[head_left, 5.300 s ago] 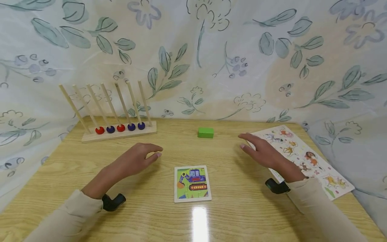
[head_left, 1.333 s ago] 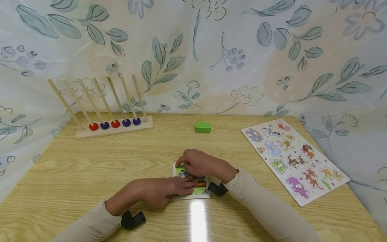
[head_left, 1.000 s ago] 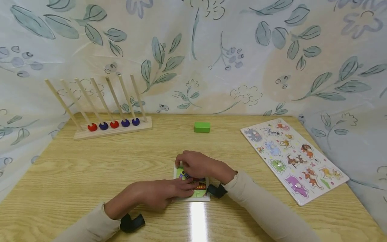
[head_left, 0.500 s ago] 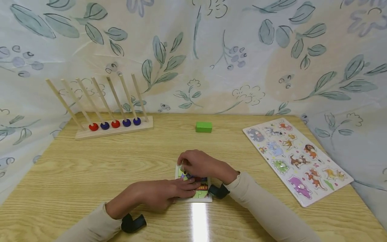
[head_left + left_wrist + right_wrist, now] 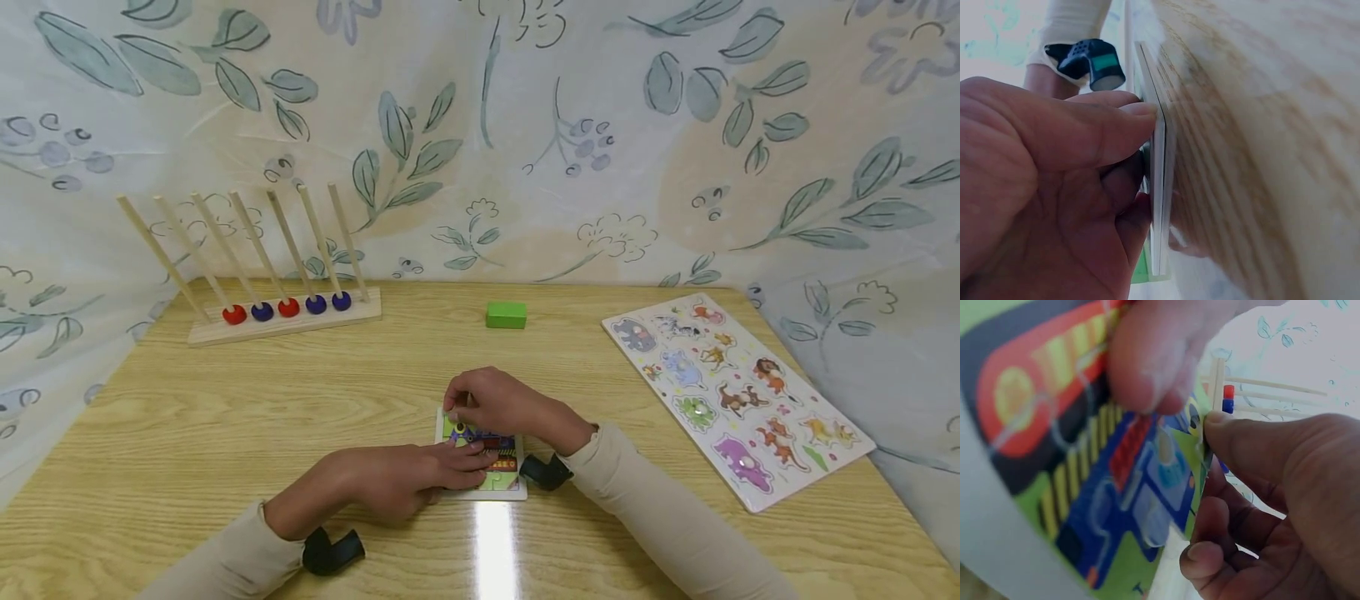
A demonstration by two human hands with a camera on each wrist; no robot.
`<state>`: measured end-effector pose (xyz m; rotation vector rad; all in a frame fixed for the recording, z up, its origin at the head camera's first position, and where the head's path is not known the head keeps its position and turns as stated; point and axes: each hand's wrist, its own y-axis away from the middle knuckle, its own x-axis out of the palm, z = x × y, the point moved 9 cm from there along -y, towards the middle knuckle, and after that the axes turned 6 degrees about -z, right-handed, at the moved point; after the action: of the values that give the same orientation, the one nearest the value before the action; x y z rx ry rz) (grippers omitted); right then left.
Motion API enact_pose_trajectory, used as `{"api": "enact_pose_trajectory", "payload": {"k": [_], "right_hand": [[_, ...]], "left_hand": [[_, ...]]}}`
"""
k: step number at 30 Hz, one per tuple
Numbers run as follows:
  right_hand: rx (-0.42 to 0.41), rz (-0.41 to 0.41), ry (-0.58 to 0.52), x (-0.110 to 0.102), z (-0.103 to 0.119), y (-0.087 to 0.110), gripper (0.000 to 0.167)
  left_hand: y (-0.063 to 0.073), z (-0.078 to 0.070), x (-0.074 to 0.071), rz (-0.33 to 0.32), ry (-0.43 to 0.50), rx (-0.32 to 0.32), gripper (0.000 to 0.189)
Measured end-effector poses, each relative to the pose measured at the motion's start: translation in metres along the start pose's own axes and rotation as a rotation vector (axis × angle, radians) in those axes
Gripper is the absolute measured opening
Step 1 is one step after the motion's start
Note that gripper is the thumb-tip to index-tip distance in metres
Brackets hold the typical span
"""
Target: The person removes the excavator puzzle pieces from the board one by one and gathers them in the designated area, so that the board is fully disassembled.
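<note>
A small square jigsaw puzzle (image 5: 501,481) with a digger picture lies in its white tray (image 5: 487,496) near the middle of the table. My left hand (image 5: 397,479) reaches over it from the left, straight fingers resting across its face. In the left wrist view the thumb (image 5: 1138,119) is at the tray's edge. At the puzzle's far left corner, my right hand (image 5: 502,407) pinches a puzzle piece (image 5: 1200,428) between thumb and fingers. That piece stands tilted against its neighbours in the right wrist view. The hands cover much of the picture.
A wooden peg stand (image 5: 300,324) with red and blue beads is at the back left. A green block (image 5: 506,315) sits at the back centre. An animal peg puzzle board (image 5: 738,400) lies on the right. Floral cloth (image 5: 525,167) hangs behind the table.
Both hands, at first held apart above the table, have come together on the puzzle. Over the last second my right fingers have risen slightly at the corner; the left hand stays put.
</note>
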<state>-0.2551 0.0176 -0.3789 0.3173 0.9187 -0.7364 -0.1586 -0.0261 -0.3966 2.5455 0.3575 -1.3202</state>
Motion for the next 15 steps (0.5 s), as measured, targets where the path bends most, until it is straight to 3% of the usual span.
{"api": "enact_pose_trajectory", "payload": {"k": [8,15], "right_hand": [[0.008,0.005,0.02,-0.0008,-0.0028,0.0017,0.004],[0.036,0.061,-0.09,-0.001,-0.005,0.005,0.006]], "left_hand": [[-0.0013,0.0003,0.0007,0.006,-0.007,0.001,0.057],[-0.0014,0.0005,0.0006,0.015,0.003,-0.02,0.056]]}}
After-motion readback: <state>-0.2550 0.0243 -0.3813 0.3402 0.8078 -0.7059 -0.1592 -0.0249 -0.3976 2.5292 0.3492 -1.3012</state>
